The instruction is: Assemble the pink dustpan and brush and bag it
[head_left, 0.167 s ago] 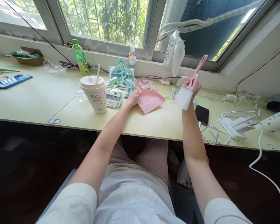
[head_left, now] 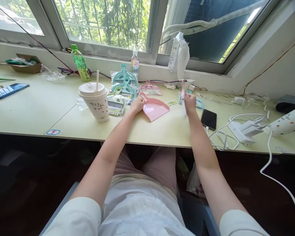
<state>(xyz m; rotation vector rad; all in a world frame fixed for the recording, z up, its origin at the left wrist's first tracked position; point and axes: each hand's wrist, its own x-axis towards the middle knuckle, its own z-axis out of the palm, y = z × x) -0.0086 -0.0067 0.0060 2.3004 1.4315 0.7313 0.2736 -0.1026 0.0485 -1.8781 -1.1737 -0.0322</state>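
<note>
A pink dustpan (head_left: 156,109) lies on the table, its open edge toward the front right. My left hand (head_left: 137,105) is closed at its left side by the handle; the exact grip is partly hidden. To the right, my right hand (head_left: 190,101) is wrapped round a pink hand brush (head_left: 183,92), seen edge-on with its white bristles pointing down, apart from the dustpan. Behind the dustpan lie a packaged pink dustpan set (head_left: 150,88), packaged teal sets (head_left: 126,88) and a green-handled packaged set (head_left: 116,104). Another teal set (head_left: 199,103) is partly hidden behind my right hand.
A paper cup with a straw (head_left: 94,103) stands left of my left forearm. Right of my right forearm are a black phone (head_left: 208,119), a white power strip (head_left: 241,132) and loose cables. A green bottle (head_left: 81,64) and a clear bottle (head_left: 135,62) stand near the window.
My right hand has lowered and shifted left, turning the brush from face-on to edge-on. The dustpan stays under my left hand; the whole view has shifted slightly.
</note>
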